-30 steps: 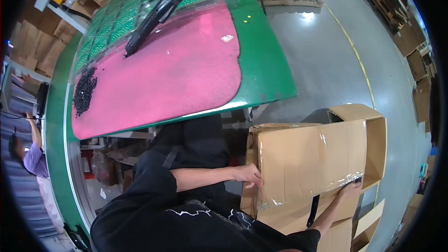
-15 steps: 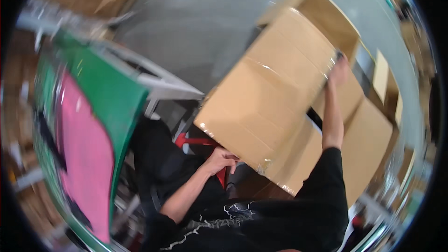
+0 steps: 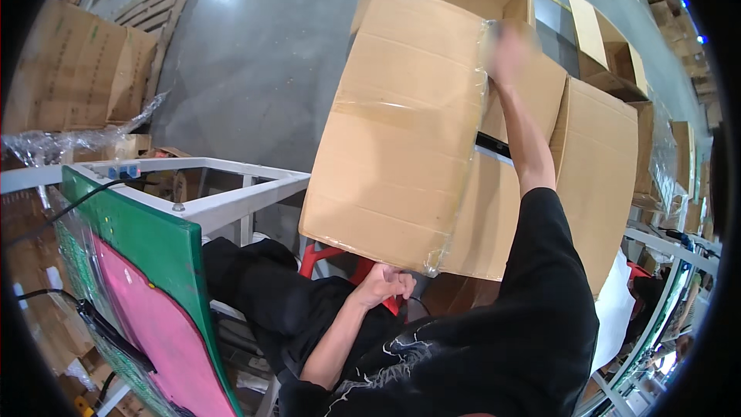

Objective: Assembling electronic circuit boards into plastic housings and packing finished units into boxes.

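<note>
A broad cardboard panel is lying between the right hand and the left hand.
Left of the left hand, a green table is standing, bearing a pink mat. The right hand is resting at the panel's taped side, too blurred for me to tell its grip; the left is hanging loosely half-curled by the near edge, seemingly holding nothing. Below the right hand, a black strip is showing.
</note>
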A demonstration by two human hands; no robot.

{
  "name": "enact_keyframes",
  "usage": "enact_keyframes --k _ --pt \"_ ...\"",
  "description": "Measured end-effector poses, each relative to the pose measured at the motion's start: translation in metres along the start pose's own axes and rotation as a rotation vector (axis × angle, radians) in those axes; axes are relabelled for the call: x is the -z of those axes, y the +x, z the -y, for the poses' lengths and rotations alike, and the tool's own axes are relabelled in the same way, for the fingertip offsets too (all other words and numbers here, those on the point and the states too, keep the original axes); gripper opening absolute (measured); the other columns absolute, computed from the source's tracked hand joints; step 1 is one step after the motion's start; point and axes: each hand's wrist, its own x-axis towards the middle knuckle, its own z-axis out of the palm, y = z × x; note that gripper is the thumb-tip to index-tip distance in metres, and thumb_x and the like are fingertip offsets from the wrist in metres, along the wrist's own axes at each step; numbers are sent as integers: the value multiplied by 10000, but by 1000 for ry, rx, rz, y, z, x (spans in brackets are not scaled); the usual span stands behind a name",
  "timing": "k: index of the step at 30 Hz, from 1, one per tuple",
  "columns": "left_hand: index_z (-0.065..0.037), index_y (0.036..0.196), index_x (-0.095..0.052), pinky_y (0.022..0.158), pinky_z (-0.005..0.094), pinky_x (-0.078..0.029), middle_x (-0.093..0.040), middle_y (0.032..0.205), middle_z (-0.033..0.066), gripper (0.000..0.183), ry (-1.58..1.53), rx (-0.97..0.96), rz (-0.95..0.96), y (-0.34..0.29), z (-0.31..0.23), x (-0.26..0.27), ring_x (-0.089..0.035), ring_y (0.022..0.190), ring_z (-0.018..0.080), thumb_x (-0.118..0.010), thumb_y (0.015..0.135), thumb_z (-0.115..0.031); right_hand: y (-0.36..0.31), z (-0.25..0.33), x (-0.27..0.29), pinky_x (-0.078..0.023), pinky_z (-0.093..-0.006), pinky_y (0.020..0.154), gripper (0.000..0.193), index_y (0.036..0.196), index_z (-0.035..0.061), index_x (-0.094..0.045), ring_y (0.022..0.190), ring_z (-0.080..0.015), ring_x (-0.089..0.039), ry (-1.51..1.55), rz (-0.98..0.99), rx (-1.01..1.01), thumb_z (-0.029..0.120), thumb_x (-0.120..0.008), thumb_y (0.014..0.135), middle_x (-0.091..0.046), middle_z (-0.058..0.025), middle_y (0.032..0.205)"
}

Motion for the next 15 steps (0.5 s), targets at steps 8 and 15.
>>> enact_keyframes --k 8,15 --pt "23 1131 -553 766 311 -447 -656 893 79 621 111 -7 43 3 1 2 -532 510 124 -852 655 -239 4 4 -6 -395 -428 911 307 1200 90 -521 1092 -304 -513 -66 -47 3 255 -495 942 -574 -122 1154" --pt "52 1156 -563 796 306 -443 -604 678 44 609 57 -74 -47 2 -11 -26 -511 514 111 -828 704 -260 2 10 -6 -426 -424 859 267 1179 97 -537 1028 -307 -548 89 -78 60 215 -484 945 -614 -124 1051"
